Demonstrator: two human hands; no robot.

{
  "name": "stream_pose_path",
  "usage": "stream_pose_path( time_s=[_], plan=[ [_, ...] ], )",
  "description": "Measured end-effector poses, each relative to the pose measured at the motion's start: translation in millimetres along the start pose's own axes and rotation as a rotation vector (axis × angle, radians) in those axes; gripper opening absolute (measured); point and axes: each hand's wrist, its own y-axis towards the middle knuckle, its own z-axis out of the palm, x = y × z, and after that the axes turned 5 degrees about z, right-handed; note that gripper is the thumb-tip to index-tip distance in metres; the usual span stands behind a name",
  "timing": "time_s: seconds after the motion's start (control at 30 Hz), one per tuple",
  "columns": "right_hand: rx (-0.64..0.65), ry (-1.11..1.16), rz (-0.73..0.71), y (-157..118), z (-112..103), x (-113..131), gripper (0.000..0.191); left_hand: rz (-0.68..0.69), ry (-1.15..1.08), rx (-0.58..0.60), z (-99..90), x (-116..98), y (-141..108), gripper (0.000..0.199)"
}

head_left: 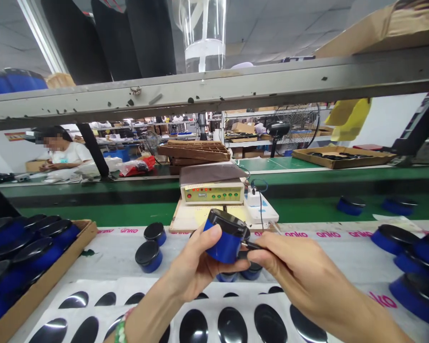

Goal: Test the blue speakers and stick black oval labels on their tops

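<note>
My left hand (pixel 200 255) is wrapped round a blue round device (pixel 224 240) with a glossy black top, its thumb on the side and fingers beneath. The device is tilted above the table. In my right hand (pixel 284 255) a thin black cable plug (pixel 250 245) is pinched, its metal tip at the device's side. Whether the tip is inserted is too small to tell. Behind the held device stands a yellow-green tester box (pixel 213 194) with lit red digits. Sheets of black oval stickers (pixel 232 325) lie below my hands.
A cardboard box (pixel 50 281) of blue devices stands at left. Two more devices (pixel 148 256) sit left of my hands, others beneath them and at right (pixel 414 295). A white power strip (pixel 262 209) lies beside the tester. A metal shelf (pixel 236 90) crosses above. A person (pixel 66 150) sits far left.
</note>
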Motion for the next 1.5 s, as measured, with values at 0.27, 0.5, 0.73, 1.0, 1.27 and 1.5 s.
stream_pose_path(
  time_s=[0.27,0.5,0.73,1.0,1.27,1.5],
  plan=[
    [0.0,-0.188,0.084,-5,-6,3,0.031,0.14,0.27,-0.002,6.4,4,0,0.042],
    [0.073,-0.03,0.194,1,2,-4,0.027,0.492,0.813,-0.029,0.6,2,-3,0.046],
    [0.134,0.21,0.121,16,12,-20,0.017,1.089,1.735,-0.026,-0.9,-14,-9,0.063],
    [-0.01,0.099,-0.03,15,21,-17,0.019,1.457,1.892,0.264,5.0,-20,-16,0.037],
    [-0.015,0.083,-0.016,15,27,-21,0.018,1.45,1.957,0.297,8.4,-28,-17,0.038],
    [-0.048,0.038,-0.045,13,26,-23,0.018,1.518,1.997,0.274,6.0,-30,-14,0.03]
  ],
)
